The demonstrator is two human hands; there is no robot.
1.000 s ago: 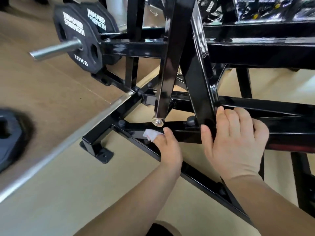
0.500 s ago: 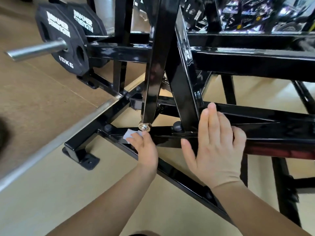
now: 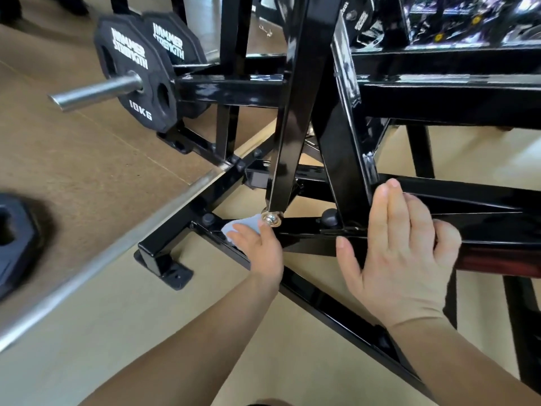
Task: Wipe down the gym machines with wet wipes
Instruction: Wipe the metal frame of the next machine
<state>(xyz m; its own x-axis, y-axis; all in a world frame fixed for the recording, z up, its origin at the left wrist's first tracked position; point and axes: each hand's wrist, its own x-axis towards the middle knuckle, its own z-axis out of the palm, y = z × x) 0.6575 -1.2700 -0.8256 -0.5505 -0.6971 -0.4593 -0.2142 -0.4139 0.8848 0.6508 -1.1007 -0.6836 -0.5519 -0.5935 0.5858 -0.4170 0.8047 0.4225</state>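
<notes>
Head view: the left hand has its grip closed on the bunched wet wipe, pressing it onto the machine's low base rail just beside the brass bolt. The rail's long axis slants from its foot on the floor at far left toward the near right, so the next stroke likely follows that line. The right hand, farther from the wipe, lies flat against the frame and holds nothing.

Words on the gym machine
The front plate and back plate say "HAMMER STRENGTH"; the front plate also says "10KG".
</notes>
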